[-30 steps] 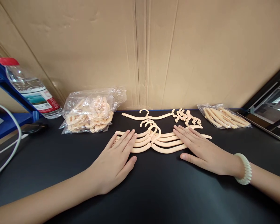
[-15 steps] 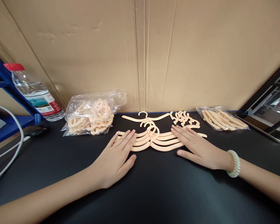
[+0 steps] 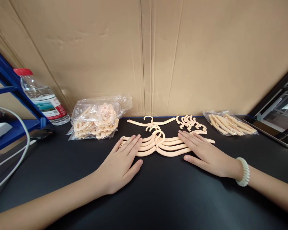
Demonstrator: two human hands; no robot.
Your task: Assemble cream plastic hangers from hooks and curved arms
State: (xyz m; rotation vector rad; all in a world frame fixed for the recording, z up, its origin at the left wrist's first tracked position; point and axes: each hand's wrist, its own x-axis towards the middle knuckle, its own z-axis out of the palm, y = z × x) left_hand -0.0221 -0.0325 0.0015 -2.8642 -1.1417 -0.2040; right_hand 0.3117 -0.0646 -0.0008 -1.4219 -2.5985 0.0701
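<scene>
Several cream-coloured clothes hangers lie overlapped in a row on the black table, their hooks bunched at the middle. My left hand rests flat over the hangers' left ends, thumb spread to the side. Over their right ends lies my right hand, fingers stretched out and covering part of the arms. Just behind the row is one separate hanger with its hook pointing away. A group of loose hanger hooks sits behind my right fingertips.
At the back left stand a water bottle and a clear bag of hanger parts. Another bag with hanger arms lies at the back right, beside a phone-like flat device. A white cable curves along the left; cardboard rises behind.
The whole view has shifted slightly, so everything appears a little further right. Both hands stay flat on the hangers, and the hangers keep their arrangement.
</scene>
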